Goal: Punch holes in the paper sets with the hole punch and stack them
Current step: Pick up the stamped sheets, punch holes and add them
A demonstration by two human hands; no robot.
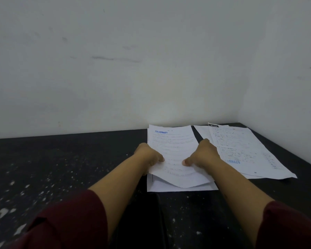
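A set of printed white sheets (172,150) with a blue stamp at its far end is lifted a little above the black table (61,159). My left hand (148,155) grips its left edge, thumb on top. My right hand (203,155) grips its right edge the same way. The near edge of the set sags downward. Under it lies another white sheet (180,188) flat on the table. No hole punch is in view.
A second pile of printed papers (244,151) lies to the right, near the corner of the white walls (241,87). The table is speckled with white flecks on the left. A dark object (142,212) sits between my forearms at the near edge.
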